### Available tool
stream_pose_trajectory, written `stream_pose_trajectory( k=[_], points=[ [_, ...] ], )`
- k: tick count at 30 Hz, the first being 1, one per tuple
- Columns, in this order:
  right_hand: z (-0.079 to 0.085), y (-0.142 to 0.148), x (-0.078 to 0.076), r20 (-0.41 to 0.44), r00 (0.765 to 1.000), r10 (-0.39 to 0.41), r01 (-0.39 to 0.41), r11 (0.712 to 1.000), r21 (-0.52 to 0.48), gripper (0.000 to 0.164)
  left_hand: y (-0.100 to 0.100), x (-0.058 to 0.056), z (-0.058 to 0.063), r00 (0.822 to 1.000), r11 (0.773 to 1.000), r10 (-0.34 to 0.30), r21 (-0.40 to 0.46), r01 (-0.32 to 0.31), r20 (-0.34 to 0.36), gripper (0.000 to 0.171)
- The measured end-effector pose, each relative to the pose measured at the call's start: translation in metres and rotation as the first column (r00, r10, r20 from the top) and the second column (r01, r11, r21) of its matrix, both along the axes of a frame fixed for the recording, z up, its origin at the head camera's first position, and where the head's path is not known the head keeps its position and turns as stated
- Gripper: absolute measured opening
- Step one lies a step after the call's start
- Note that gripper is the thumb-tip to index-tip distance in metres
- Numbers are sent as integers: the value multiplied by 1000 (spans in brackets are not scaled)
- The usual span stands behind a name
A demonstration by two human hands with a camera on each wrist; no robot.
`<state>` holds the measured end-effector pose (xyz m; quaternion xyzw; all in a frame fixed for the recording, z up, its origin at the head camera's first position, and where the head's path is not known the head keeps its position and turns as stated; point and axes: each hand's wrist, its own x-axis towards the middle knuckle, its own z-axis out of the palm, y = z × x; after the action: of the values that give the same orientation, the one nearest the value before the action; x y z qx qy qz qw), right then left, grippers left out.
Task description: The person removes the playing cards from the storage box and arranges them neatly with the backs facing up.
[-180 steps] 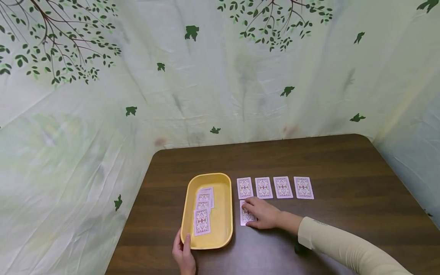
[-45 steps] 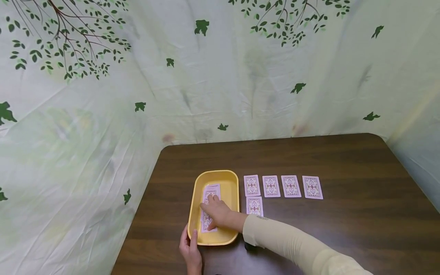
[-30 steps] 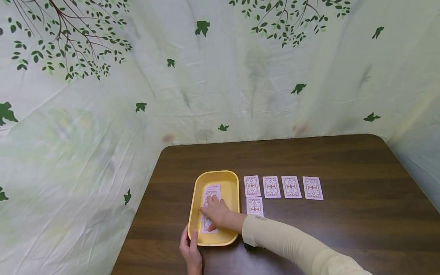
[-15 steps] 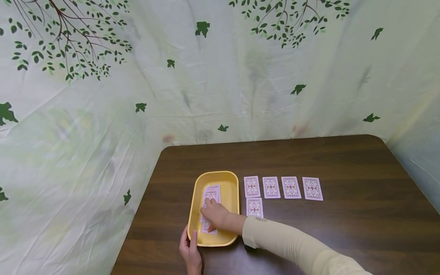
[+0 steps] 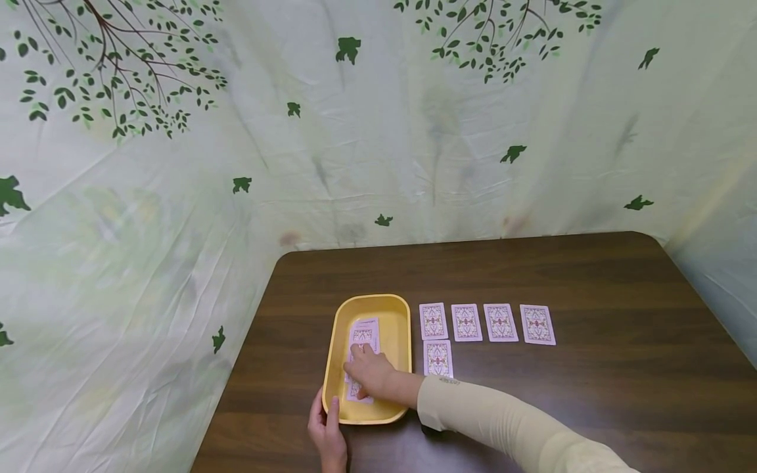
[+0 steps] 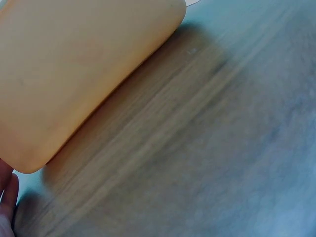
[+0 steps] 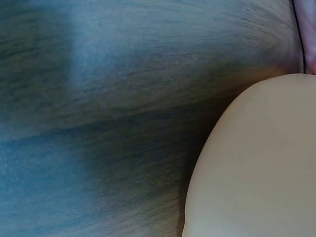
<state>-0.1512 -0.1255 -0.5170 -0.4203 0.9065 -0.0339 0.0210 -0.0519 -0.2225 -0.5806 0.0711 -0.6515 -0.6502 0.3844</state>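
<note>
In the head view, a yellow tray (image 5: 403, 328) sits on the left part of the table. My left hand (image 5: 328, 439) grips its near left corner, thumb over the rim and fingers along the outside. Inside the tray lie several overlapping playing cards (image 5: 365, 334) with lilac patterned backs. My right hand (image 5: 374, 374) rests over the lower cards, fingertips and thumb spread on them, and covers much of them. The left wrist view shows the tray's outer wall (image 6: 74, 74) and some fingertips (image 6: 9, 195) below its corner. A rounded part of the tray (image 7: 261, 158) fills the right wrist view's lower right.
Right of the tray, several face-down playing cards (image 5: 464, 322) form a row on the dark wooden table (image 5: 621, 315). One more card (image 5: 437, 357) lies below the row's left end, close to my right sleeve (image 5: 491, 410). A leaf-printed curtain (image 5: 414, 164) hangs behind the table.
My right hand has gone from the card below the row, which stays on the table, into the tray. Lately its fingers have slid slightly toward me over the cards. My left hand keeps its grip.
</note>
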Motion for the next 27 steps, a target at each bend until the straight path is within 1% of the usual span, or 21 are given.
stream_pose_trajectory(
  k=[5, 8, 11, 15, 18, 22, 27],
  points=[
    [0, 1, 1, -86, 996, 30, -29, 999, 17, 44, -1, -1, -1, 1000, 1000, 3, -10, -3, 4, 29],
    [-3, 1, 0, -122, 991, 47, -45, 999, 15, 42, 0, -1, -1, 1000, 1000, 7, -8, -7, 2, 29],
    [-4, 1, -1, -112, 992, 65, -67, 998, -8, 44, 0, 0, 0, 1000, 1000, 12, 2, -12, 2, 30],
    [-4, 3, -3, -55, 994, 96, -100, 993, -70, 49, 1, 0, 0, 1000, 1000, 6, 14, -6, -5, 30],
    [-3, 6, -5, -29, 993, 115, -117, 988, -102, 55, 2, 1, 0, 1000, 1000, 2, 12, -2, -10, 30],
    [-3, 10, -7, -41, 992, 123, -127, 986, -108, 61, 2, 0, 1, 1000, 1000, 2, 1, -2, -9, 30],
    [-3, 13, -10, -62, 989, 133, -140, 983, -121, 56, 1, 0, 1, 1000, 1000, 5, 3, -5, 0, 31]
  ],
)
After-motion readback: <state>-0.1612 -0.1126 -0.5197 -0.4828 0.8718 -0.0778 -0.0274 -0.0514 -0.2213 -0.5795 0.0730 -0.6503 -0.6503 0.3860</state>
